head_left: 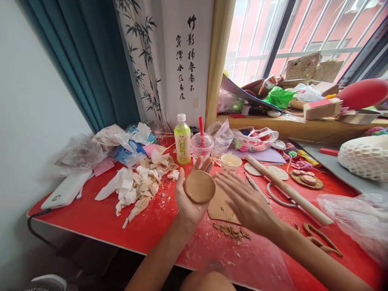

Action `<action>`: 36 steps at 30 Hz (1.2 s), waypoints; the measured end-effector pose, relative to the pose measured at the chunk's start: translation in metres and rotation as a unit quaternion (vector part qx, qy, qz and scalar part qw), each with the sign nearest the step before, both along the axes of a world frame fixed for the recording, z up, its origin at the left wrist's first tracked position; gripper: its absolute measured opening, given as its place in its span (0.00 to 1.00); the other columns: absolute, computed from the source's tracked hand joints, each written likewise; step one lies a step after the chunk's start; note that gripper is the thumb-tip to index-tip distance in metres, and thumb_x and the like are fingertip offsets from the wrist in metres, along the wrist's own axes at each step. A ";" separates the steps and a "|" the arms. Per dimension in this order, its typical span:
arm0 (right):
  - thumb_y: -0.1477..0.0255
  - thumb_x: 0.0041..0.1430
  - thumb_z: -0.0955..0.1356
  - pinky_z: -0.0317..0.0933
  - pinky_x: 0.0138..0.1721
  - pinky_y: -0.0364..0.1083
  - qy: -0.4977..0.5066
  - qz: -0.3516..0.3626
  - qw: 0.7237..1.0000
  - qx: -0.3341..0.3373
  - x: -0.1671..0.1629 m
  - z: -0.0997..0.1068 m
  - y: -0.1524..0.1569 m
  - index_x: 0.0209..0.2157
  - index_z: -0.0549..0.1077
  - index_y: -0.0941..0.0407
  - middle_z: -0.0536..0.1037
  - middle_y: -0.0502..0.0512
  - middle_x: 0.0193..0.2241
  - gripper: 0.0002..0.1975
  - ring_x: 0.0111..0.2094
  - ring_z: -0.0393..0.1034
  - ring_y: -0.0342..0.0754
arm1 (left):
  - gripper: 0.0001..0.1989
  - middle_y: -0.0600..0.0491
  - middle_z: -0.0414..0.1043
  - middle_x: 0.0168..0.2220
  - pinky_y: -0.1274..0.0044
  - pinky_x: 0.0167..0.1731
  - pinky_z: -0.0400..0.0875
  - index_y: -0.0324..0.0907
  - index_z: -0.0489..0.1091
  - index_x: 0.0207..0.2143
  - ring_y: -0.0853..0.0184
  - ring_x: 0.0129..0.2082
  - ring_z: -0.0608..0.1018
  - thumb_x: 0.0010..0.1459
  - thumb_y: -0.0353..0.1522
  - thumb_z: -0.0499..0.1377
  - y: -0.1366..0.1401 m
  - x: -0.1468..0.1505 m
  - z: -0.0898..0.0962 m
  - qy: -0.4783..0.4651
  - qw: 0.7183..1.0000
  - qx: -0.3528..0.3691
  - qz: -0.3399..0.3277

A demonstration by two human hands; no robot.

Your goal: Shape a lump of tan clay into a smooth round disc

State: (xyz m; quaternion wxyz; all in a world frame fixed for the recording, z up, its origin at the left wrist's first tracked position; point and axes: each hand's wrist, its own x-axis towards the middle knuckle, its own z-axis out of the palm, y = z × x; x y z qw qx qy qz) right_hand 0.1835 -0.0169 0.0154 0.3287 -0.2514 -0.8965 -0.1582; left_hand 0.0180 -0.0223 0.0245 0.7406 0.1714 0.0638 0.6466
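A round, flat brown clay disc [200, 186] rests on the palm of my left hand [189, 206], which is turned upward above the table with its fingers stretched behind the disc. My right hand [247, 200], somewhat blurred, hovers just right of the disc with its fingers out straight and nothing in it. Below it a flat brown clay slab [220, 208] lies on the table, partly hidden by that hand. Clay crumbs [232, 232] are scattered in front of the slab. To the right lie a wooden rolling pin [291, 192] and curved clay strips [323, 238].
Crumpled tissues [141, 186] and a white power bank [66, 190] are on the left of the red table [145, 234]. Behind my hands stand a green drink bottle [182, 141], a plastic cup [202, 143] with a red straw and a paper cup [230, 163]. A plastic bag [357, 218] lies right.
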 end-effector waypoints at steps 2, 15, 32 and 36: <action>0.75 0.62 0.59 0.53 0.61 0.56 -0.025 0.056 0.998 -0.008 -0.008 -0.004 -0.015 0.60 0.55 0.66 0.64 0.62 0.57 0.25 0.63 0.49 0.50 | 0.28 0.47 0.64 0.57 0.70 0.57 0.59 0.42 0.60 0.58 0.61 0.60 0.63 0.62 0.47 0.46 0.001 0.000 -0.001 -0.003 1.000 0.001 0.014; 0.77 0.62 0.58 0.53 0.61 0.56 -0.028 0.044 0.999 -0.009 -0.007 -0.016 -0.018 0.63 0.47 0.65 0.62 0.62 0.58 0.29 0.63 0.47 0.51 | 0.26 0.47 0.65 0.57 0.69 0.58 0.58 0.42 0.62 0.57 0.60 0.60 0.63 0.62 0.45 0.46 0.002 0.000 -0.001 0.006 1.000 0.000 0.027; 0.76 0.62 0.59 0.45 0.64 0.53 -0.058 0.035 0.997 0.026 -0.002 -0.024 -0.021 0.63 0.48 0.66 0.60 0.60 0.60 0.30 0.64 0.45 0.50 | 0.27 0.47 0.65 0.57 0.67 0.58 0.57 0.42 0.61 0.57 0.59 0.60 0.63 0.61 0.46 0.47 -0.001 0.000 0.000 0.000 1.000 0.009 0.024; 0.76 0.61 0.60 0.45 0.64 0.54 -0.054 0.041 0.997 0.023 -0.004 -0.019 -0.023 0.62 0.50 0.67 0.60 0.61 0.60 0.29 0.64 0.44 0.51 | 0.28 0.47 0.63 0.58 0.65 0.58 0.58 0.43 0.60 0.58 0.57 0.60 0.63 0.61 0.47 0.46 -0.002 0.001 0.002 0.019 1.000 0.006 0.006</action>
